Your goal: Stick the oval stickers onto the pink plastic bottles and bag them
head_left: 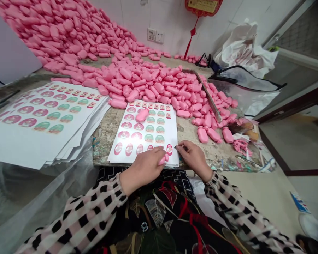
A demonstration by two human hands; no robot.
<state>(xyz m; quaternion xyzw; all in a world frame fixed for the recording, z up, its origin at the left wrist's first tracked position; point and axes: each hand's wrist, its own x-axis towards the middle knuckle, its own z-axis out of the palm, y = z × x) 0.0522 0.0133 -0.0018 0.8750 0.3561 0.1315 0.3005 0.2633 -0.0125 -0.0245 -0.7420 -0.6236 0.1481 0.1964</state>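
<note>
My left hand (148, 165) is closed around a small pink bottle-shaped piece (163, 159), whose end shows beyond the fingers, over the lower part of a sticker sheet (172, 130). At the sheet's right edge, my right hand (192, 155) has thumb and index finger together beside a red oval sticker (169, 150). A tiny dark tip shows at those fingertips; I cannot make out what it is. Another pink piece (142, 115) lies on the sheet among pink and green stickers. The sheet tops a thin stack near the table's front edge.
A large heap of pink pieces (137, 76) covers the back of the worn table (103, 141). More sticker sheets (37, 141) are stacked at left. A wooden strip (209, 97) bounds the heap at right, near a clear zip bag (243, 84) and pink scraps (242, 146).
</note>
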